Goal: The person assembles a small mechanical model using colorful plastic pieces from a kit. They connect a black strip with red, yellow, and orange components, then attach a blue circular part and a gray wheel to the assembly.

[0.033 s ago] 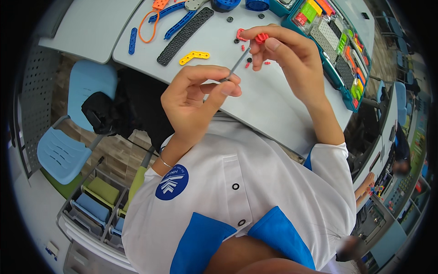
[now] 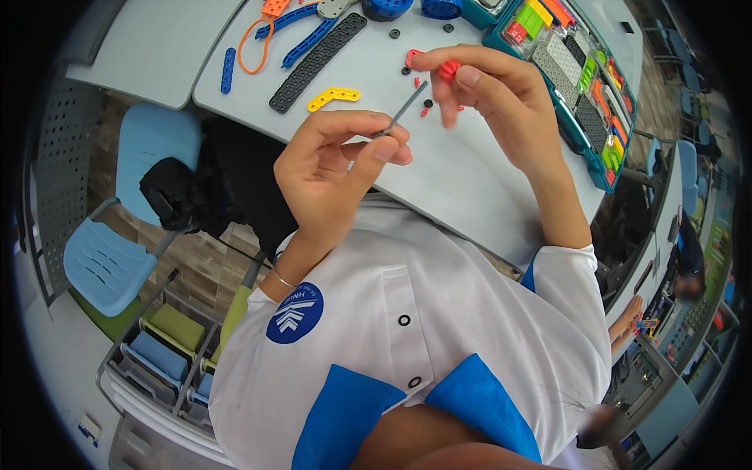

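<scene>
Between the thumb and fingers of my left hand (image 2: 337, 157) is a thin grey metal shaft (image 2: 409, 102), slanting up and to the right with its far end free. A dark piece sits at the shaft's lower end, mostly hidden by the fingertips. My right hand (image 2: 509, 102) pinches a small red toothed gear (image 2: 449, 70) between thumb and forefinger. Shaft tip and gear are apart. A lower finger of that hand is smeared by motion. Past the right fingertips, a flat red piece with holes (image 2: 413, 58) lies on the table (image 2: 478, 184), near small red pins and black rings.
A teal parts case (image 2: 560, 106) full of coloured pieces stands at the right. Farther left lie a long black perforated beam (image 2: 319, 63), a yellow angled beam (image 2: 334, 99), a short blue beam (image 2: 228, 70) and an orange rubber band (image 2: 255, 59). Blue chairs (image 2: 110, 262) stand left.
The red gear has turned slightly in my right fingers, and a lower right finger has moved downward. My left hand with the shaft has shifted slightly left.
</scene>
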Demonstrator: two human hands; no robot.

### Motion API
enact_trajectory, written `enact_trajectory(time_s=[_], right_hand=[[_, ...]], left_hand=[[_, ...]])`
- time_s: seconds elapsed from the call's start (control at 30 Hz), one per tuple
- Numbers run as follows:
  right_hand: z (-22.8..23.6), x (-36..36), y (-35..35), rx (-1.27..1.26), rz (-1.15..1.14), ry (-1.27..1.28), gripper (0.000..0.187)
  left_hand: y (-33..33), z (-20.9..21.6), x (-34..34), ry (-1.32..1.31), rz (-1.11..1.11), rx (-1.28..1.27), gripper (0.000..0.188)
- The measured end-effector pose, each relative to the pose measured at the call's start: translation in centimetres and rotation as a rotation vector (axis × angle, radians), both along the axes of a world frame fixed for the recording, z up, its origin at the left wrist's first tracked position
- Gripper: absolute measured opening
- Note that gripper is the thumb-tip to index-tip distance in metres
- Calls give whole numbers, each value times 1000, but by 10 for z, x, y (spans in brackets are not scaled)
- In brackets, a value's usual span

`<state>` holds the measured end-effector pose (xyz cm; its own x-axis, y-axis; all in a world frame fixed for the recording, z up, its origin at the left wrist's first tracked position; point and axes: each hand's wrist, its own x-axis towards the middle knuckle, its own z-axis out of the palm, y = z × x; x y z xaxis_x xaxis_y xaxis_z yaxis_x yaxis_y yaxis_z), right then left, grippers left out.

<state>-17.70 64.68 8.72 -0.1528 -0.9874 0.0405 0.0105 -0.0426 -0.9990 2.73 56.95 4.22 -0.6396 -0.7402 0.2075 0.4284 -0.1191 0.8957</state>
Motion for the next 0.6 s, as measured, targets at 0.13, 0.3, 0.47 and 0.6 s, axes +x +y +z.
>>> enact_trajectory(time_s=[0.13,0.3,0.47,0.6], right_hand=[[4,0,0,125,-1,-246,37],[-8,-5,-4,142,155,-521,39],[-14,1,-5,119,167,-493,44],[-16,9,-4,116,78,-471,43]], left_hand=[[-5,-1,-1,-20,-31,29,17],[-7,-2,-6,24,-78,169,17],[-10,-6,-8,30,-86,167,19],[-12,-8,-6,58,-99,160,19]])
